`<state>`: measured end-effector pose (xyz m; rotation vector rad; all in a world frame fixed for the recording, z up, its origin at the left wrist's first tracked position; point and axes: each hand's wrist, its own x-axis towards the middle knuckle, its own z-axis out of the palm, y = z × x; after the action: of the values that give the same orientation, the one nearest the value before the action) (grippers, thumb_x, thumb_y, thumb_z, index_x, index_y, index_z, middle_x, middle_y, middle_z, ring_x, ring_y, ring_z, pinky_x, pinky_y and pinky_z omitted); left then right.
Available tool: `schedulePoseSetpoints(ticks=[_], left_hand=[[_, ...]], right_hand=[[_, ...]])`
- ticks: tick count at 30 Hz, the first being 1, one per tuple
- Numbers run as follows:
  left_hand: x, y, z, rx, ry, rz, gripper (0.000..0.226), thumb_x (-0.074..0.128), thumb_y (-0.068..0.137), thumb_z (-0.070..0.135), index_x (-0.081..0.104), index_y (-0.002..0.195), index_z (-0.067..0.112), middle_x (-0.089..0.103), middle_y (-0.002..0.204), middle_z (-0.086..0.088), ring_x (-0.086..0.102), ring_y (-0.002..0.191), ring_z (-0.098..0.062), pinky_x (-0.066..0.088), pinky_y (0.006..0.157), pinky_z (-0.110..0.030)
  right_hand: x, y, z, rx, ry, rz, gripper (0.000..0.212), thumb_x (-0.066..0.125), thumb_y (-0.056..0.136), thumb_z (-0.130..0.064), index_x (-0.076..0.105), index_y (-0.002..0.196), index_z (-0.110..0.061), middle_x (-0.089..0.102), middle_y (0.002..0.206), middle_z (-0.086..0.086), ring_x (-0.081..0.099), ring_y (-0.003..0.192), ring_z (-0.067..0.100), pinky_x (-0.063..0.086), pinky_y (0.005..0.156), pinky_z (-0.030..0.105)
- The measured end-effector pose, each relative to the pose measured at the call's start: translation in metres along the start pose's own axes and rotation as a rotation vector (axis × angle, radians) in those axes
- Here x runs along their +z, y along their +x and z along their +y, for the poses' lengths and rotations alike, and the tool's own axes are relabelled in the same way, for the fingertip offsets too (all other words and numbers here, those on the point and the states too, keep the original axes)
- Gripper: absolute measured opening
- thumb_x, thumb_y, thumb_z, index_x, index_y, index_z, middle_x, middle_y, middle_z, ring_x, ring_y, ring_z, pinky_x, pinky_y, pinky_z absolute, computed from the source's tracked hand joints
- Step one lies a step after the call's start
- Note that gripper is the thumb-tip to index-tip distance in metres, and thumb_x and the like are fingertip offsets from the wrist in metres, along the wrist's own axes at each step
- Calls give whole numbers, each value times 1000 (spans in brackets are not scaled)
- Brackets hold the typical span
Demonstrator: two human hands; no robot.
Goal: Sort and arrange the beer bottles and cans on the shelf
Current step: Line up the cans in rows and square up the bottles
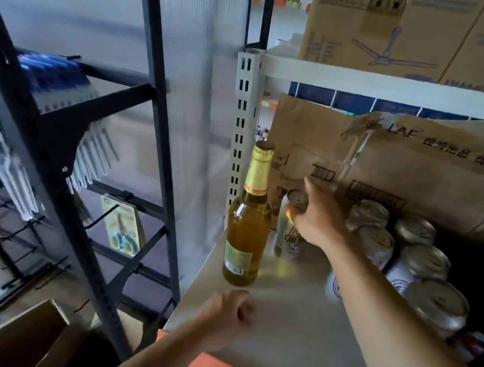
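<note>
Right hand [313,218] wrapped around the top of a light, thin, slippery can [290,224] at 3 o'clock of the tall, heavy, breakable glass bottle [250,217] on the shelf [290,321], best held round the middle, left hand [227,313] curled in an empty fist.

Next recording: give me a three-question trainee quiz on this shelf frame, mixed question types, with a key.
1. True or false: the tall amber glass bottle with the gold foil neck stands upright on the white shelf board.
2. Which hand grips the silver can beside the bottle? A) left B) right C) neither
3. Fill in: the left hand is closed in a loose ____ near the shelf's front edge, holding nothing visible.

Key:
1. True.
2. B: the right hand has its fingers over the can's top. The cluster of silver cans sits apart, to the right.
3. Fist.
</note>
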<state>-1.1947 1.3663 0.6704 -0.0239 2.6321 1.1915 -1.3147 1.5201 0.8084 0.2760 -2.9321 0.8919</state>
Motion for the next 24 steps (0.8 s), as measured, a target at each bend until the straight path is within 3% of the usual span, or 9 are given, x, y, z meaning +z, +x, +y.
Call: schedulePoseSetpoints(ticks=[3,5,7,10,13,16,18,21,24], left_hand=[[0,4,-3,7,-41,-31,30,58,64,28,66,91,21,59,73,9,61,79,-15,53,81,-32],[0,8,-5,39,-23,-48,27,62,67,24,66,93,18,60,76,9,60,80,-12,53,79,-29],[-1,8,-4,75,24,-48,29,64,71,21,67,98,13,61,80,7,59,79,-10,50,75,-25],[-3,5,-6,93,-7,-31,37,66,67,24,66,103,14,58,81,7,57,79,-11,50,75,-29],[-5,2,-4,69,-54,-39,52,79,71,27,59,118,19,56,83,7,55,77,-12,47,72,-24],[-12,-7,9,96,-217,-129,83,81,55,52,48,127,26,58,103,7,63,92,-15,55,83,-31],[-17,-12,21,166,-249,-164,86,82,53,53,49,126,22,58,114,7,61,101,-12,55,84,-26],[-20,-15,36,253,-350,-156,81,89,62,32,47,130,18,64,115,2,64,104,-11,54,86,-21],[-24,-19,42,280,-443,-103,75,90,52,35,58,117,15,71,100,-4,66,89,-17,56,82,-35]], right_hand=[[3,-9,3,25,95,56,62,76,77,-32,53,132,-13,53,136,9,51,123,24,43,97,29],[7,-21,3,69,181,77,54,77,74,-31,54,121,-19,59,118,-2,57,105,20,44,80,27],[11,-34,2,89,206,114,54,77,73,-32,52,119,-20,64,113,-2,61,101,22,48,78,31],[7,-50,-1,81,185,203,53,79,68,-37,58,112,-18,68,105,-1,64,97,23,54,81,38],[-10,-65,-6,96,184,254,54,81,66,-48,64,106,-16,62,94,-6,61,90,17,51,76,32],[-30,-78,-13,90,195,286,44,81,61,-58,65,75,-20,66,74,-11,62,70,9,42,55,21],[-40,-84,-18,105,212,293,44,81,61,-60,62,62,-20,62,61,-13,59,59,3,36,45,16],[-49,-86,-20,144,259,331,55,77,56,-69,64,59,-16,66,58,-6,64,59,13,42,51,25],[-52,-89,-19,207,315,360,64,74,52,-74,63,54,-11,65,52,-3,63,52,16,41,50,25]])
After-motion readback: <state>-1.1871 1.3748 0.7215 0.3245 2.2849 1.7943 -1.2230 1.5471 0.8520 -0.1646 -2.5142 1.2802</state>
